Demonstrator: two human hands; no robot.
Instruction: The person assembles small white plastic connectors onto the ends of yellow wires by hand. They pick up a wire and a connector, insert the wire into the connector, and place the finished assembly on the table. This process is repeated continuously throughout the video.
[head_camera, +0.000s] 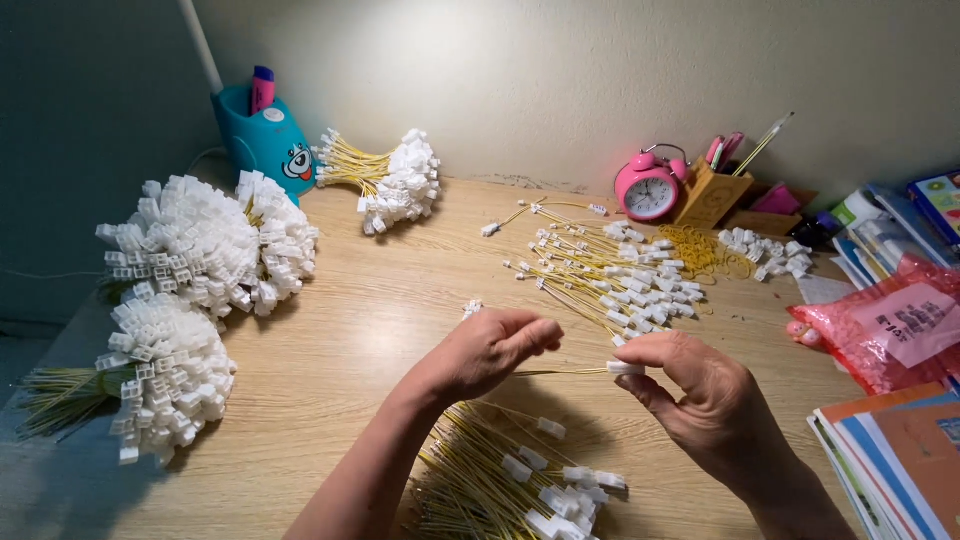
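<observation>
One yellow wire (560, 372) with a white connector (626, 368) at its right end spans the gap between both hands, slightly below frame centre. Its long axis runs horizontally, left to right, connector end pointing right. The left hand (490, 350) is closed around the bare end; the right hand (700, 385) pinches the connector between thumb and fingers. Directly below lies a wire pile (510, 480) on the tabletop (360, 340); a looser spread of wires (610, 275) sits above.

We see a pale wooden counter (360, 330) set against a plain cream wall (560, 70), brightly lit at upper centre, while the wall at the upper left lies in dim greenish shade.
</observation>
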